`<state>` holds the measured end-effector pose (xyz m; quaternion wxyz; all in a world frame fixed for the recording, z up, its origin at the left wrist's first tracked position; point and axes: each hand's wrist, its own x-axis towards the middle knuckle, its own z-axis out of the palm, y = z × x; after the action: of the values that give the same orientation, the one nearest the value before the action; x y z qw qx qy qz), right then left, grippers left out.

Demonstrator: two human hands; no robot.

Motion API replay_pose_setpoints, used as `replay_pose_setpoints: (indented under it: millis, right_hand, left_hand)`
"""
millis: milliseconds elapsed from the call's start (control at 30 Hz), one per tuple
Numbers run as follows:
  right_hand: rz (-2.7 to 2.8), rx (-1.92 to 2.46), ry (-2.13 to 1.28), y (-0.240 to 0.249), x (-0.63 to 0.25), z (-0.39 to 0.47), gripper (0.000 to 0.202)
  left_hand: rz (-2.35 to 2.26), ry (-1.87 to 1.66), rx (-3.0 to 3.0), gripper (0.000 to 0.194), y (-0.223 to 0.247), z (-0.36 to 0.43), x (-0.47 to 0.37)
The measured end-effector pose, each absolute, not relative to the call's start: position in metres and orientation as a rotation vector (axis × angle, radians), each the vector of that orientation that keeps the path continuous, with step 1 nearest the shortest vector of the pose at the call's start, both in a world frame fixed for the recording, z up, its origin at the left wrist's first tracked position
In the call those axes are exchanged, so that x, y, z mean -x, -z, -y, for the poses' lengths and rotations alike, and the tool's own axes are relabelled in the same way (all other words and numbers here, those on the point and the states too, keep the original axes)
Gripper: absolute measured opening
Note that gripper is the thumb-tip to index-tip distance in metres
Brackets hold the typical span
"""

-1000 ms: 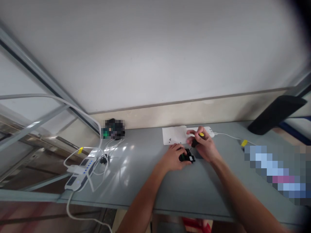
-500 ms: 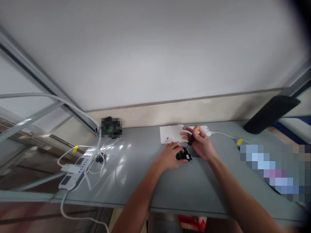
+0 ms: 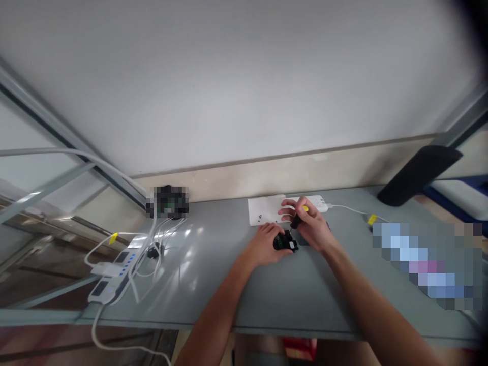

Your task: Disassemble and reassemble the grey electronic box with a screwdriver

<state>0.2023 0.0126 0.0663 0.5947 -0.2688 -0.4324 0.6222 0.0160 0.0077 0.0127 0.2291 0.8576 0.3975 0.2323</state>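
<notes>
My left hand (image 3: 266, 245) is closed around the left side of a small black device with a green circuit board (image 3: 285, 242), pressing it to the table. Gripped in my right hand (image 3: 314, 226) is a screwdriver (image 3: 296, 220) with a black handle and a yellow end. Its thin shaft slants down to the device's upper right; whether the tip sits in a screw is too small to tell. Behind my hands lies a white sheet (image 3: 267, 208) with several tiny dark pieces, perhaps screws, on it. A dark flat thing (image 3: 304, 241) is partly hidden under my right hand.
A white power strip (image 3: 110, 279) with looped cables stands on the left of the grey table (image 3: 213, 284). A blurred-out dark object (image 3: 168, 202) is at the back left. Another white strip (image 3: 321, 204) lies behind my right hand; a black cylinder (image 3: 419, 175) leans at the back right.
The whole view has shifted slightly. My right hand and the screwdriver have tilted a little over the device, while my left hand keeps its hold.
</notes>
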Motion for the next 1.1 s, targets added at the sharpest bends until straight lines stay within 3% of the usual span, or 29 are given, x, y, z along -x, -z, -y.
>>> replay_pose_setpoints:
  millis: [133, 400, 533, 700, 933, 1100]
  right_hand:
    - [0.954, 0.710, -1.382, -0.063, -0.201, -0.015, 0.051]
    - [0.987, 0.638, -1.400, -0.060, -0.203, -0.020, 0.032]
    - [0.973, 0.700, -1.350, -0.056, -0.203, -0.019, 0.039]
    - [1.027, 0.752, -1.255, -0.054, -0.201, -0.023, 0.031]
    - [1.348, 1.357, -0.516, -0.046, -0.216, -0.026, 0.039]
    - [1.185, 1.443, -0.403, -0.044, -0.225, -0.027, 0.042]
  left_hand:
    - [-1.098, -0.611, -2.356, 0.047, -0.016, -0.007, -0.016]
    - [-1.052, -0.666, -2.416, 0.040, -0.007, -0.010, -0.015]
    - [-1.039, -0.685, -2.425, 0.038, -0.006, -0.010, -0.014]
    - [-1.026, -0.682, -2.422, 0.034, -0.008, -0.009, -0.015]
    - [-1.018, -0.654, -2.421, 0.031, -0.013, -0.008, -0.015]
    - [-1.008, -0.652, -2.434, 0.028, -0.014, -0.009, -0.014]
